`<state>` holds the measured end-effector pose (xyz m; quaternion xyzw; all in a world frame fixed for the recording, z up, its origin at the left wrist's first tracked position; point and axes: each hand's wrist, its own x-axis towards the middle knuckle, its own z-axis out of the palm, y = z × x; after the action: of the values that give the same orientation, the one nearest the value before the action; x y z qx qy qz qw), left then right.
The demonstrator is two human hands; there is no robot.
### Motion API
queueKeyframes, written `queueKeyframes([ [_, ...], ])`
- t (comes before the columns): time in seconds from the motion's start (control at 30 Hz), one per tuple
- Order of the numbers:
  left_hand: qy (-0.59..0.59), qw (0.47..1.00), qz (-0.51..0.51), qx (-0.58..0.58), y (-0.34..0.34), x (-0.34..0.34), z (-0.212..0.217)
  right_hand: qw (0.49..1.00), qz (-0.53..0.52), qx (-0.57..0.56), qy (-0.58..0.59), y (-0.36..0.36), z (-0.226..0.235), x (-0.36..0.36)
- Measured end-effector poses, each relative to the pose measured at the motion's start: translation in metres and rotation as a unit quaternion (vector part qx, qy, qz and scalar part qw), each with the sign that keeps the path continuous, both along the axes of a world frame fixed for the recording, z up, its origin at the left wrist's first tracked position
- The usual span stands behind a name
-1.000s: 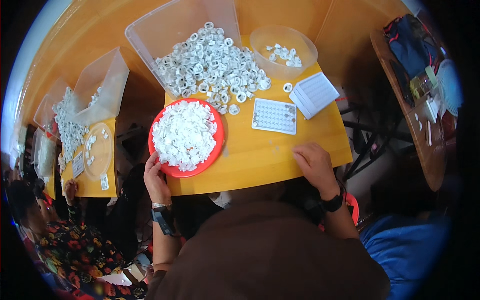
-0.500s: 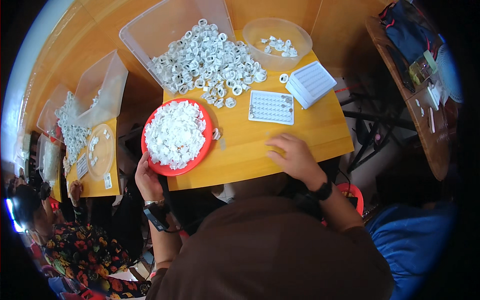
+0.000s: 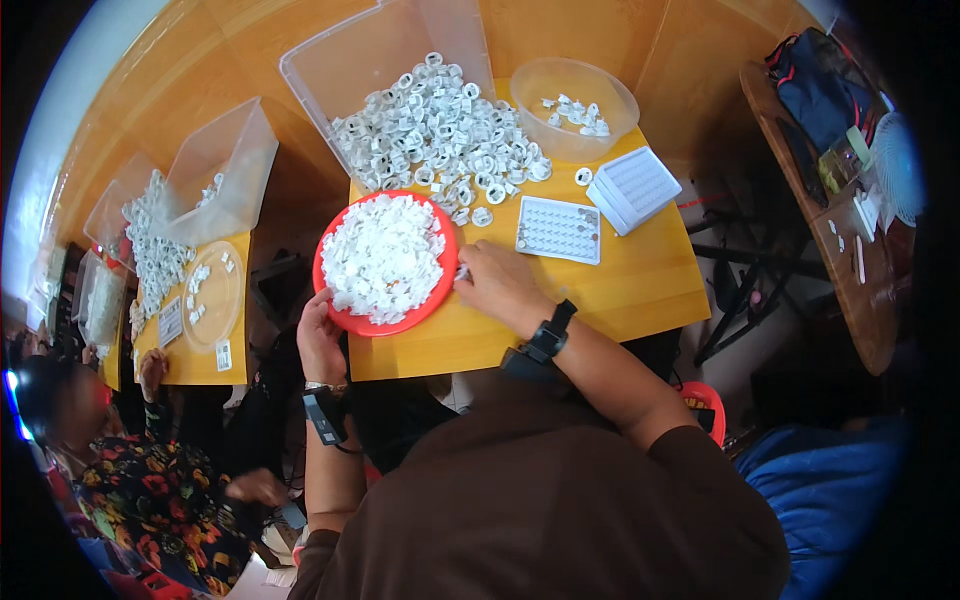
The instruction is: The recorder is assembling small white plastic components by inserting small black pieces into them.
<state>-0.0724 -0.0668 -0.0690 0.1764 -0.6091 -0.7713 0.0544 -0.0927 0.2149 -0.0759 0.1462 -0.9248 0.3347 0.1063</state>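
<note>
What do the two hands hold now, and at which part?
The left hand grips the round red plastic plate at its near-left rim. The right hand touches its right rim; a hold cannot be told.

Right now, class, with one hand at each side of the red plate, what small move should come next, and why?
Probably the right hand should pinch one white piece from the red plate and carry it to the white grid tray. Its fingers already touch the plate's right rim, the left hand steadies the near rim, and the tray lies just beyond.

red plate (image 3: 330,290) — heaped white pieces (image 3: 382,255), on yellow table (image 3: 620,290)
</note>
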Motion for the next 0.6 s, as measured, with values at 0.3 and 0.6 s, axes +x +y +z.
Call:
queueKeyframes([
  [0.3, 0.143, 0.963, 0.099, -0.206, 0.022, 0.017, 0.008, 0.994, -0.060, -0.069, -0.053, 0.046, 0.010, 0.055],
  [0.6, 0.012, 0.916, -0.365, 0.168, 0.129, 0.053, 0.032, 0.968, 0.058, -0.172, 0.171, 0.039, 0.064, 0.091],
])
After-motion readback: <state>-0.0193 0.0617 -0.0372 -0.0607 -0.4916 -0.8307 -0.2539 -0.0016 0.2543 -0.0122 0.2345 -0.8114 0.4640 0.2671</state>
